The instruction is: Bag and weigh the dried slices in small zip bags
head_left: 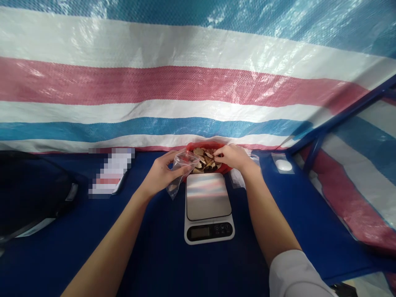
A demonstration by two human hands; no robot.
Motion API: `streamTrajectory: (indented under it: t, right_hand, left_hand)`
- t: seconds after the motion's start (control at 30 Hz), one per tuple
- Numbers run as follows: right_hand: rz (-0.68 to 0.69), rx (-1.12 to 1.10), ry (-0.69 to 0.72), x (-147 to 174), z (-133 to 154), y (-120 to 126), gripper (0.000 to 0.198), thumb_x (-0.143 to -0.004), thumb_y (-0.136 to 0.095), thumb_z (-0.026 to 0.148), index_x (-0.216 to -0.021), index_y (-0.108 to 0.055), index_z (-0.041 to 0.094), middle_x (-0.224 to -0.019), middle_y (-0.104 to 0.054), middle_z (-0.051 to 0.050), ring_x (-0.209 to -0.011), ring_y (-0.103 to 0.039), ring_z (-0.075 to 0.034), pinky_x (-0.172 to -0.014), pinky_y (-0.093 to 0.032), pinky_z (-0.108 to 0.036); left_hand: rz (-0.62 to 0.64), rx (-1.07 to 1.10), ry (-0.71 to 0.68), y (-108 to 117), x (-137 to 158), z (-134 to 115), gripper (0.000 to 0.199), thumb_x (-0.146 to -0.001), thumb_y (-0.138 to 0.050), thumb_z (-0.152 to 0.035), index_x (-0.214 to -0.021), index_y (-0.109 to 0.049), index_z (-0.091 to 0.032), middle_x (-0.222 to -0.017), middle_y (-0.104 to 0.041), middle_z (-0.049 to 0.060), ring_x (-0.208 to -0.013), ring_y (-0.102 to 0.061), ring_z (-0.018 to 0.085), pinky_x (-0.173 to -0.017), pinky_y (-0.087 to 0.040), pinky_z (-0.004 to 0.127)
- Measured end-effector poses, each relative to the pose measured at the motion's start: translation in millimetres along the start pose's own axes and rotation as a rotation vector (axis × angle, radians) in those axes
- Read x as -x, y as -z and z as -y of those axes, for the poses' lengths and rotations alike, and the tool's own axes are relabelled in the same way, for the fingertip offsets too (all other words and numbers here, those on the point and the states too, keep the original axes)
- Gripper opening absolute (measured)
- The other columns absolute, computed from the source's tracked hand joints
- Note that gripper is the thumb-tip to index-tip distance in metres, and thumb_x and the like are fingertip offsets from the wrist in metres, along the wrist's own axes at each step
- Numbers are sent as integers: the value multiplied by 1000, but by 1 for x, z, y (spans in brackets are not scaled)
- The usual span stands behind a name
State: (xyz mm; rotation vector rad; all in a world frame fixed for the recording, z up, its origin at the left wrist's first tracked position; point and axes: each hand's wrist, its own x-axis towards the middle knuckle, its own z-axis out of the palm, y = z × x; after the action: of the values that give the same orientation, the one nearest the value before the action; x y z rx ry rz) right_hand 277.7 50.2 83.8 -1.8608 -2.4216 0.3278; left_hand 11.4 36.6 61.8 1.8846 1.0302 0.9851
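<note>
Sleeve [297, 273], blue tabletop [173, 264] (red bag [206, 144] atop), striped sheeting [173, 84] behind

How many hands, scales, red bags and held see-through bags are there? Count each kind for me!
Hands: 2, the left hand and the right hand
Scale: 1
Red bag: 1
See-through bag in the left hand: 1
Total: 5

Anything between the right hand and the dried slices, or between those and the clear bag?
Nothing visible. The right hand is at the dried slices in the red bag; the clear bag, in the left hand, overlaps that bag's left edge. The scale sits nearer, outside both paths.
</note>
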Motion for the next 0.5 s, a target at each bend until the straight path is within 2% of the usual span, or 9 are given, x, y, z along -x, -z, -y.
streamTrajectory:
  t: [0.2, 0.37, 0.5]
  right_hand:
    - [-111, -56, 76, -1, -13, -3, 28, -97, -54, 36, -93, -80, 26, -96, -78, -3, -87, -66, -21, -74, -41, -30]
    - [-76, -39, 54, -2, -8, -4, 23, -94, -57, 31, -99, -79, 28, -102, -78, -2, -89, -68, -21, -75, -43, -30]
    - [-58, 13, -7, -5, 1, -7, 23, -91, -59, 36, -101, -79, 29, -102, -78, -2, -91, -68, -23, -73, -43, -31]
  left_hand:
    - [7, 7, 9, 0, 0, 2, 52, -78, -78, -53, -120, -73, -24, -128, -70, 8, -120, -64, 31, -108, -48, 43]
    - [8, 11, 18, 0, 1, 1, 52, -77, -77, -55, -120, -74, -25, -125, -72, 8, -118, -65, 31, -110, -47, 45]
    - [15, 14, 13, -1, 0, 0, 50, -77, -77, -56, -117, -75, -26, -128, -70, 8, -121, -64, 32, -111, -47, 46]
